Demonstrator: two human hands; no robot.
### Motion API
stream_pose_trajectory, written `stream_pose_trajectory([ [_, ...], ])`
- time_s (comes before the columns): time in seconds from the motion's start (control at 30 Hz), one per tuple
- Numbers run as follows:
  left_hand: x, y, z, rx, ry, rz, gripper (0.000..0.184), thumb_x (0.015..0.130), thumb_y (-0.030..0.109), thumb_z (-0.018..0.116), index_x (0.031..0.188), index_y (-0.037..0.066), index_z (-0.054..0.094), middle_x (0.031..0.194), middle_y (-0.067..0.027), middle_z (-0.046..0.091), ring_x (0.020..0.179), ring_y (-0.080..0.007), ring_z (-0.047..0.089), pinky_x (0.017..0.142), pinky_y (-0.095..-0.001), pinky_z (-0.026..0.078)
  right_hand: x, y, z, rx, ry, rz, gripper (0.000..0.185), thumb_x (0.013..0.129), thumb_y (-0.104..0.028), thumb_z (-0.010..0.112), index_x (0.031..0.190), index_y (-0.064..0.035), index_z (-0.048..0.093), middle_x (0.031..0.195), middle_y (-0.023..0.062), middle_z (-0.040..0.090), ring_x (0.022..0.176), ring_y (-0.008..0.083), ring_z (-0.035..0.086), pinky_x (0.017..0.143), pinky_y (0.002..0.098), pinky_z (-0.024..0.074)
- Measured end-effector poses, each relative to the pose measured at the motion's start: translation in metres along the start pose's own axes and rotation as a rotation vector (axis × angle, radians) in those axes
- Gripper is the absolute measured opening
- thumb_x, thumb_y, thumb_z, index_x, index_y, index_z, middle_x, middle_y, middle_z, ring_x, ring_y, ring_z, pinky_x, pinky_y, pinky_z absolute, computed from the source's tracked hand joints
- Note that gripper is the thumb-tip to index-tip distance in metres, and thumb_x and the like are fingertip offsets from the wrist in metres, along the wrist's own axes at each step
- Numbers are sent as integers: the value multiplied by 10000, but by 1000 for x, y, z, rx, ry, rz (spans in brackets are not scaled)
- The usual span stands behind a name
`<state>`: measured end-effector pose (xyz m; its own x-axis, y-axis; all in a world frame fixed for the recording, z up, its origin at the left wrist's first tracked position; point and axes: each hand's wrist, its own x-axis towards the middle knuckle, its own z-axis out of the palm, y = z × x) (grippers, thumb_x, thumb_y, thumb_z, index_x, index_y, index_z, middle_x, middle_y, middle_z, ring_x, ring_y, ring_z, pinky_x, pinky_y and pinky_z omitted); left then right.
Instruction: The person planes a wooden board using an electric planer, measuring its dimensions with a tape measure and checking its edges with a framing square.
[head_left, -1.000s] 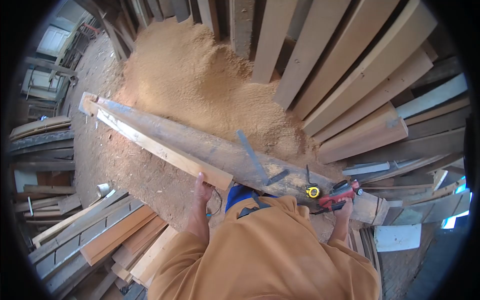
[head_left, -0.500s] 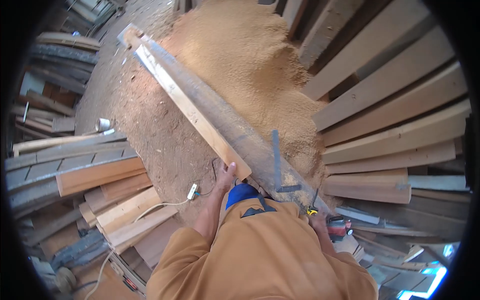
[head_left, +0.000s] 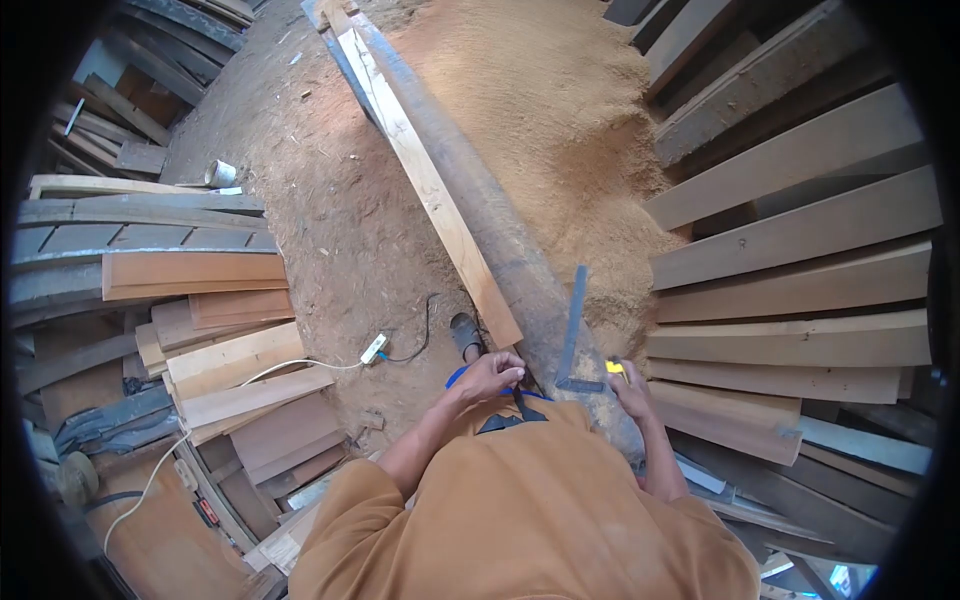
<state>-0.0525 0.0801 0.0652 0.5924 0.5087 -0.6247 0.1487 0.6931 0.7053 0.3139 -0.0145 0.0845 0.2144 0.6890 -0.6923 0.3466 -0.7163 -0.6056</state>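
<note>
A long pale wooden board (head_left: 432, 190) lies along a wide, dusty plank (head_left: 490, 205) that runs away from me. Just short of the board's near end, my left hand (head_left: 488, 378) is closed in front of my body, fingertips pinched together. Whatever may be between them is too small to make out. On the right, my right hand (head_left: 634, 394) grips a yellow tape measure (head_left: 614, 368). A dark metal carpenter's square (head_left: 574, 325) rests on the plank between my hands, its short leg close to the tape measure.
Sawdust (head_left: 540, 120) is heaped beyond the plank. Boards (head_left: 790, 270) line the right side, and stacked offcuts (head_left: 235, 360) fill the left. A power strip (head_left: 374, 348) with a cable lies on the dirt floor. My sandalled foot (head_left: 466, 335) shows beside the board.
My left hand has let go of the board's near end and drawn back into a pinch. My right hand has brought the tape measure forward, near the square. The view has shifted.
</note>
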Motion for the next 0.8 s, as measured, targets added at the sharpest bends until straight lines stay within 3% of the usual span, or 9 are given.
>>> stream_pose_trajectory([
  [0.07,1,33,16,-76,26,40,351,1022,171,668,1301,-31,604,1072,-35,710,916,-86,647,810,-241,535,-9,-96,4,-90,-229,-62,659,853,-443,737,1354,-41,594,1194,196,687,1109,325,659,971,424,501],
  [0.13,6,49,28,-147,57,46,351,1015,161,672,1300,-34,609,1038,-24,707,898,-79,643,802,-243,540,-8,-147,22,-354,-315,-283,668,823,-444,760,1329,-36,607,1225,226,680,1134,353,660,979,442,505],
  [0.37,-1,42,-2,-115,260,172,219,985,118,686,1166,-3,674,930,-7,689,800,-79,643,711,-223,529,22,-198,83,-484,-401,-514,689,758,-394,816,1304,-21,626,1185,253,690,1118,410,658,952,469,521],
  [0.43,-1,34,-14,-188,326,256,140,968,97,696,1085,22,675,886,-6,687,749,-79,627,679,-237,529,27,-208,88,-485,-396,-553,682,758,-398,819,1295,-20,634,1167,257,695,1117,416,657,959,472,517],
  [0.47,-1,32,-22,-209,372,294,134,966,95,698,1076,24,673,868,-5,683,738,-78,621,671,-240,527,34,-215,87,-515,-395,-558,683,771,-395,821,1323,-44,621,1232,246,669,1158,409,641,979,477,513],
  [0.5,0,33,-29,-231,417,332,127,963,92,699,1068,26,670,851,-3,679,727,-77,616,663,-243,525,42,-220,86,-571,-280,-574,690,772,-387,825,1340,-59,611,1259,238,650,1173,408,632,986,480,512],
  [0.57,4,39,-43,-262,602,271,123,968,114,699,1040,26,652,780,-9,651,658,-84,592,598,-244,500,56,-229,80,-679,-46,-603,707,773,-373,834,1373,-89,590,1313,224,611,1202,404,615,1000,485,510],
  [0.63,16,35,-57,-323,745,211,148,977,151,700,1036,29,641,770,-19,645,641,-92,589,568,-244,492,74,-240,72,-721,2,-512,724,773,-353,837,1403,-119,568,1345,209,572,1219,404,601,1006,489,509],
  [0.8,44,39,-60,-309,737,204,145,977,141,718,1004,41,615,775,-26,643,635,-101,589,553,-250,497,102,-240,54,-719,26,-495,729,771,-295,846,1422,-149,554,1351,195,551,1216,400,600,1012,486,506],
])
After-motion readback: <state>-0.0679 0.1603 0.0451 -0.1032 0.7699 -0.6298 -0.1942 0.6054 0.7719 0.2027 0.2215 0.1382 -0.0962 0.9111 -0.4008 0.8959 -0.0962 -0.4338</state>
